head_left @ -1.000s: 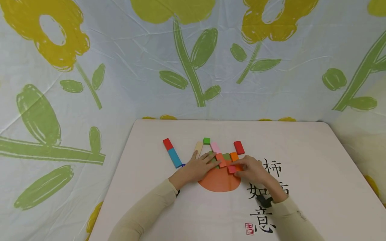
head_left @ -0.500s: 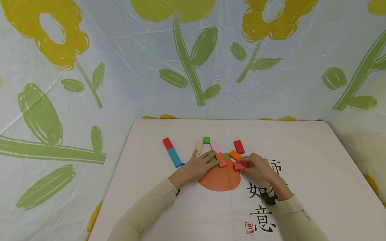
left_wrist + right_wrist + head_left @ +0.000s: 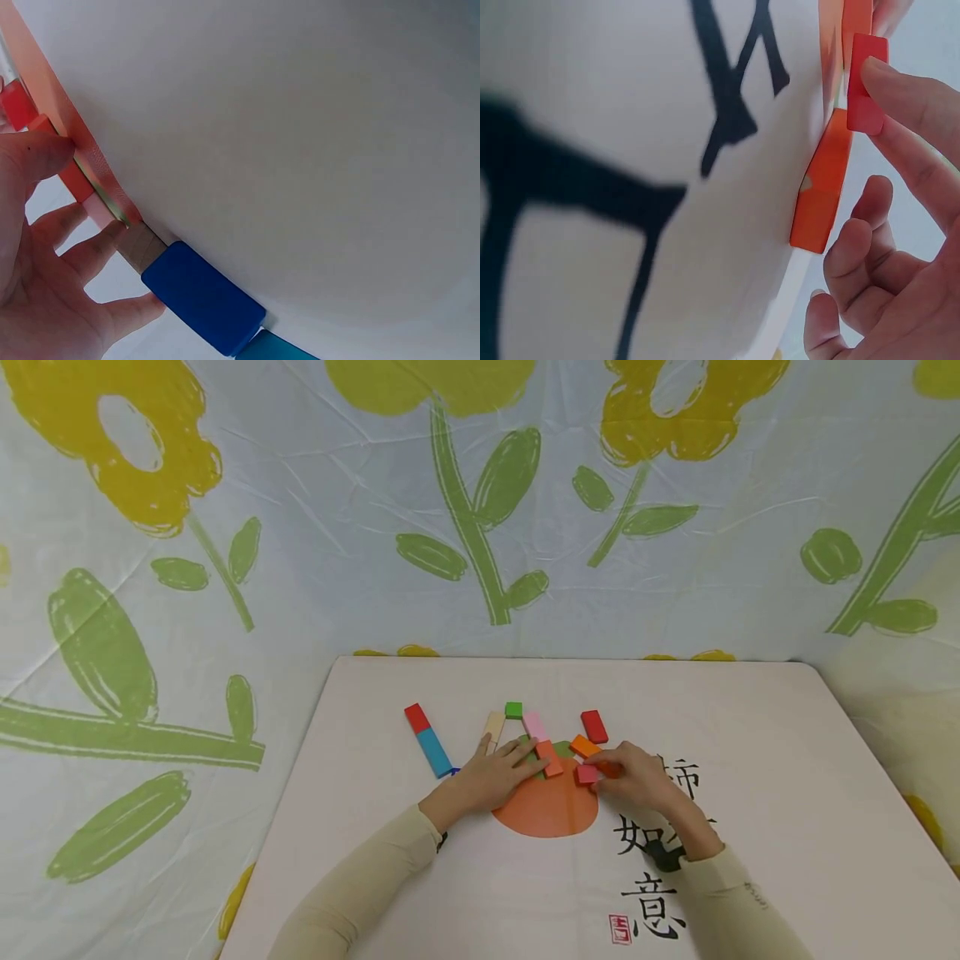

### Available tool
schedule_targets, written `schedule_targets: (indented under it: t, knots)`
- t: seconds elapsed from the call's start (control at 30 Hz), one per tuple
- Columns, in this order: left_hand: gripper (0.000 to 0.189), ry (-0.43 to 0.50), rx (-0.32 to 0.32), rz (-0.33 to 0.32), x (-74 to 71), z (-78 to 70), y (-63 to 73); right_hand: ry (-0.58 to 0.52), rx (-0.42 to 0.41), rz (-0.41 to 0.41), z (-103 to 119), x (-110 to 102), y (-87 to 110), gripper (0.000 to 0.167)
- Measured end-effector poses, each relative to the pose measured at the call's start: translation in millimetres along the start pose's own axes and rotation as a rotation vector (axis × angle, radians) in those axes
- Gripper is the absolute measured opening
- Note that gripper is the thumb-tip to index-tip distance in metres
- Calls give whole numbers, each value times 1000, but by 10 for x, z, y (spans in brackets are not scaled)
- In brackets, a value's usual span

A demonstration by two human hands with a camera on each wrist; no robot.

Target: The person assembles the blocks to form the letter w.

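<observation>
My right hand (image 3: pixel 636 777) pinches a small pinkish-red block (image 3: pixel 868 82) between thumb and forefinger, its other fingers loosely bent. Beside it an orange block (image 3: pixel 823 187) lies slanted, partly covered by the hand in the head view. My left hand (image 3: pixel 491 781) spreads its fingers along a line of blocks. Its thumb touches an orange-red block (image 3: pixel 550 758), and its fingers lie against a pink block (image 3: pixel 534 727) and others. A dark blue block (image 3: pixel 202 296) sits by its little finger. A beige block (image 3: pixel 494 727) and a green cube (image 3: pixel 513 710) stand just beyond the left hand.
A light blue block (image 3: pixel 434 752) and a red block (image 3: pixel 416 718) form the left end of the line. Another red block (image 3: pixel 595 727) lies apart behind the right hand. The white tabletop (image 3: pixel 787 760) bears a flat orange fruit picture (image 3: pixel 543 814) and black brush characters (image 3: pixel 652 906).
My right hand shifted right with the pinkish-red block, then slightly back left. The orange block turned to a flatter slant. My left hand stays in place.
</observation>
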State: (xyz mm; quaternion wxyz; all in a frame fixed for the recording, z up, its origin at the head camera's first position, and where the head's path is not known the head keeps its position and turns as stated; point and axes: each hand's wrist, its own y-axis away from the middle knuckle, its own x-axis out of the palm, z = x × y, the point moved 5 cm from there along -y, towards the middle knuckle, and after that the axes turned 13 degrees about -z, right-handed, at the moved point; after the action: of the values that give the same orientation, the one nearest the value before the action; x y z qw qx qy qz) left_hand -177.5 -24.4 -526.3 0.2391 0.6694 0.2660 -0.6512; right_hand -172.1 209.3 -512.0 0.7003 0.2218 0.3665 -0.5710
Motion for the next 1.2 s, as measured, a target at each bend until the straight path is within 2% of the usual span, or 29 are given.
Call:
schedule_targets:
  t: [0.57, 0.97, 1.2]
  knots:
    - [58, 14, -8, 10, 38, 13, -13, 56, -11, -4, 110, 125, 0, 31]
    - [60, -2, 3, 1, -27, 18, -16, 125, -9, 13, 110, 173, -20, 36]
    - [60, -1, 4, 0, -48, 25, -22, 166, -13, -5, 112, 181, -34, 37]
